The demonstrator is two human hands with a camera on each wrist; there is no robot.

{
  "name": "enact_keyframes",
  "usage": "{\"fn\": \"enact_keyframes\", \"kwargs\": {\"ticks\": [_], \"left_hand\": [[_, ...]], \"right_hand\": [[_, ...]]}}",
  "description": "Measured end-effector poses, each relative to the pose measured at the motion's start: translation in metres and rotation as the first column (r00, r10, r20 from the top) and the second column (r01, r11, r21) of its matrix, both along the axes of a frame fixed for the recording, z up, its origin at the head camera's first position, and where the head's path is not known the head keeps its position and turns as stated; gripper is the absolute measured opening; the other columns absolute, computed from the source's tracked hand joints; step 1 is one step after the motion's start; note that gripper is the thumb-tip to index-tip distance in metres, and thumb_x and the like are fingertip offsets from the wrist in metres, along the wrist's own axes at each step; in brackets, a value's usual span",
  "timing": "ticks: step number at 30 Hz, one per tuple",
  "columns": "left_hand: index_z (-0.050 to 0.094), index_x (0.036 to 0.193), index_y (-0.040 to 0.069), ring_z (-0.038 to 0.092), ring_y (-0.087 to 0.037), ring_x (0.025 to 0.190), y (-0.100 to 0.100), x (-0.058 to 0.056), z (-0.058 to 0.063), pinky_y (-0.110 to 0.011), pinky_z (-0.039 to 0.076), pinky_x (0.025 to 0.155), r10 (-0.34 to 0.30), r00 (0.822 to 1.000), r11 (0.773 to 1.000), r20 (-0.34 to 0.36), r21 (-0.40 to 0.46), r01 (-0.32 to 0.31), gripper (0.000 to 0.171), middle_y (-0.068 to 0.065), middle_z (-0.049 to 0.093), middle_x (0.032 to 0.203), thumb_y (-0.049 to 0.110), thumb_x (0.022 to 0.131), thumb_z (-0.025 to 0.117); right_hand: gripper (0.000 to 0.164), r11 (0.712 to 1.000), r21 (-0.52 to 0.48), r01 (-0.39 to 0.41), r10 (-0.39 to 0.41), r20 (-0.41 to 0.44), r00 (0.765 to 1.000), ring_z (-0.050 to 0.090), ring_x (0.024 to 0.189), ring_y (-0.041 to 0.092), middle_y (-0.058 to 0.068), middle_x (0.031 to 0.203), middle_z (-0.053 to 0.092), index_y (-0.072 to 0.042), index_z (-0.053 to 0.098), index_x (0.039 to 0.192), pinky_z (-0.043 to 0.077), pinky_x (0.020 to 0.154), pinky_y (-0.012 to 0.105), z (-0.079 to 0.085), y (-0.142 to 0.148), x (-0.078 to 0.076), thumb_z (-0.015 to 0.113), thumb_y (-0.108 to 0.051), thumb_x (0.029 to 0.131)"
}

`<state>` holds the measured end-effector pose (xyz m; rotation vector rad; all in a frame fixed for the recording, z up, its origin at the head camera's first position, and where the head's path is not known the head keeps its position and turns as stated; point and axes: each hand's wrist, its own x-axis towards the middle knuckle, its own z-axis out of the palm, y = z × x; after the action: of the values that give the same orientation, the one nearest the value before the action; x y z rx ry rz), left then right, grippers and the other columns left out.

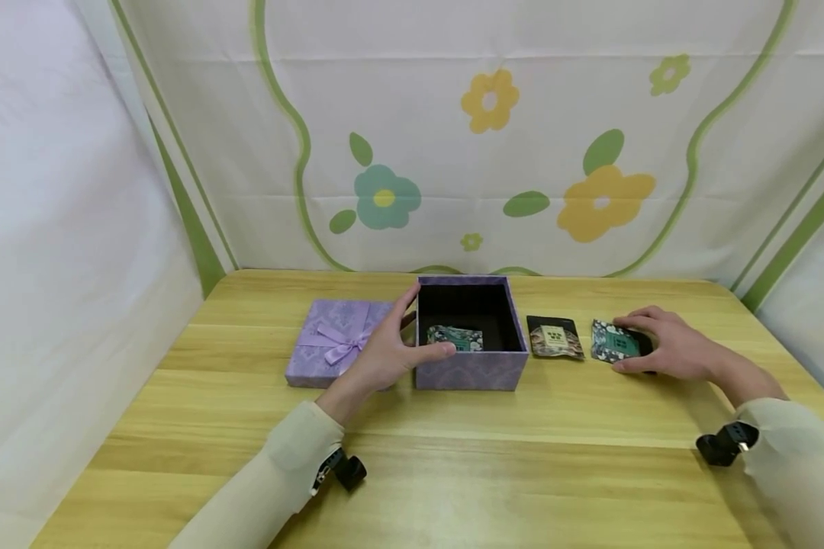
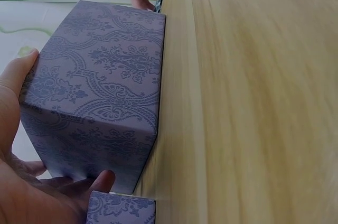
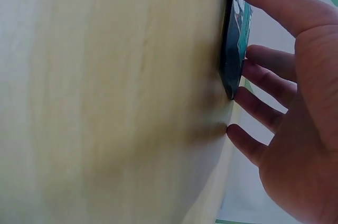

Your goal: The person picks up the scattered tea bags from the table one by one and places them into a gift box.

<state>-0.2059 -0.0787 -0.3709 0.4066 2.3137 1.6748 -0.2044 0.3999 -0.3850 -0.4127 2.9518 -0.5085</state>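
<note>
A purple patterned gift box (image 1: 471,371) with a dark inside stands uncovered on the table. My left hand (image 1: 387,351) grips its left side, the thumb over the front rim; the left wrist view shows fingers spread against the box's side wall (image 2: 105,65). Inside, a green-labelled floral packet (image 1: 468,339) leans near the front. To the right, my right hand (image 1: 676,347) holds a similar flat packet (image 1: 611,341) by its edges, thumb at the near edge and fingers at the far one. In the right wrist view this packet (image 3: 232,49) lies low against the tabletop, fingertips around it.
Left of the box lies its purple lid (image 1: 326,335) with a ribbon bow, partly behind my left arm. A black packet with a cream label (image 1: 555,338) lies between the box and my right hand. A flower-printed cloth (image 1: 453,152) hangs behind the wooden table (image 1: 522,473).
</note>
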Motion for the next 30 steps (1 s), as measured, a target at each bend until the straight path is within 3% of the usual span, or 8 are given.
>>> {"fn": "enact_keyframes", "kwargs": {"ticks": [14,24,30], "left_hand": [[0.013,0.169,0.046,0.023,-0.03,0.165,0.0005,-0.001,-0.0006,-0.058,0.038,0.125,-0.003,1.0,1.0,-0.003,0.002,0.003,0.113,0.016,0.013,0.177,0.044,0.086,0.089],[0.013,0.169,0.046,0.024,-0.03,0.165,0.0007,-0.0001,-0.0001,-0.058,0.037,0.126,0.001,1.0,1.0,0.002,0.008,-0.001,0.113,0.016,0.013,0.177,0.043,0.086,0.089],[0.013,0.169,0.047,0.024,-0.03,0.165,0.0008,0.0004,0.0007,-0.058,0.039,0.125,0.008,1.0,1.0,0.002,0.0,-0.008,0.113,0.016,0.014,0.177,0.043,0.086,0.09]], "right_hand": [[0.082,1.0,-0.018,-0.007,0.007,0.0,1.0,0.045,0.134,0.055,0.03,0.149,0.045,-0.001,0.059,0.148,0.041,0.102,0.072,-0.0008,0.0052,0.0,0.088,-0.046,0.086],[0.077,0.997,-0.075,0.009,-0.009,0.001,1.0,0.053,0.129,0.048,0.029,0.142,0.055,0.002,0.06,0.144,0.045,0.1,0.066,-0.0001,0.0069,0.0006,0.089,-0.04,0.086],[0.078,0.997,-0.07,0.028,-0.029,-0.007,1.0,0.056,0.126,0.044,0.026,0.137,0.06,0.003,0.058,0.145,0.048,0.096,0.047,0.0009,0.0079,-0.0009,0.088,-0.041,0.088]]}}
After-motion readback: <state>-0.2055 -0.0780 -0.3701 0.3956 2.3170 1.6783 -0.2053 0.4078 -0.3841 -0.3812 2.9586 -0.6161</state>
